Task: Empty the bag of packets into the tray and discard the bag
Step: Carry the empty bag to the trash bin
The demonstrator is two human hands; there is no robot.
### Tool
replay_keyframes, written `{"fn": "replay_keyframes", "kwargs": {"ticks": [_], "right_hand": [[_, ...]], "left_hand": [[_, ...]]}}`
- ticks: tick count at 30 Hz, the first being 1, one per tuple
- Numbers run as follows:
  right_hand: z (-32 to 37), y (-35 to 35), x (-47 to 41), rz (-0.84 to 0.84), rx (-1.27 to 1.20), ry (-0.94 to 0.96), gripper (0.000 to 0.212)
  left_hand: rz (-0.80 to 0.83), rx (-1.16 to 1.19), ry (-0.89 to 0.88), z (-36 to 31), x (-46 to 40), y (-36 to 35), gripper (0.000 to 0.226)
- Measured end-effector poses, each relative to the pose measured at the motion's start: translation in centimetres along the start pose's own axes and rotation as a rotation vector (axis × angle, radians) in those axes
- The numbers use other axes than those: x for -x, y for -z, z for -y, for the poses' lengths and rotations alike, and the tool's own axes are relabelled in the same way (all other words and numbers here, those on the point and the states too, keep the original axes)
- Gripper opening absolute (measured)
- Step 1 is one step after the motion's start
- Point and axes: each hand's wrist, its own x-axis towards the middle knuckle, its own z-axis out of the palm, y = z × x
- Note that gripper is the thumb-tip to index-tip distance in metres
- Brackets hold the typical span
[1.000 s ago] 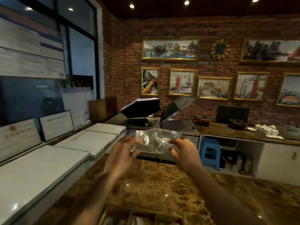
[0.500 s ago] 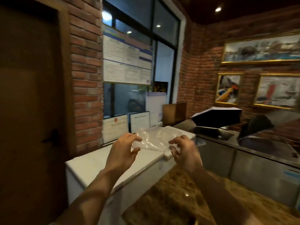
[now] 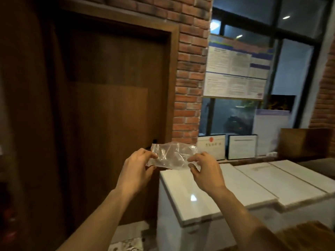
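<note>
We hold the clear plastic bag (image 3: 172,156) up in the air between both hands, at about chest height in front of us. Our left hand (image 3: 136,171) pinches the bag's left edge, thumb and fingertips closed on the film near its lower left corner, and our right hand (image 3: 205,172) pinches its right edge the same way, fingers curled in and closed on the lower right corner. The bag spans the gap from one grip to the other and rises a little above both, so most of its crumpled sheet stands over our fingertips rather than hanging below them. Its long axis runs side to side, from the left grip to the right, nearly level, with the upper left corner slightly sharper and the upper right corner rumpled. The flat face of the bag is turned toward us. It looks flat and see-through; we cannot make out any packets inside. Beyond the left grip stands a dark wooden door (image 3: 101,115), and beyond and below the right grip lies a white chest freezer (image 3: 208,201) under a brick wall (image 3: 190,78) and a window (image 3: 262,69).
</note>
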Motion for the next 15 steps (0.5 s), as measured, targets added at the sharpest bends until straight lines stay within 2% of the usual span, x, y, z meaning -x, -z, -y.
{"fn": "replay_keyframes", "kwargs": {"ticks": [6, 15], "right_hand": [[2.6, -2.9, -0.5, 0.089, -0.167, 0.175, 0.018], [5.4, -4.3, 1.9, 0.180, -0.298, 0.234, 0.020]], "left_hand": [[-0.080, -0.170, 0.129, 0.9, 3.9, 4.2, 0.036], [-0.135, -0.224, 0.223, -0.1, 8.4, 7.7, 0.035]]}}
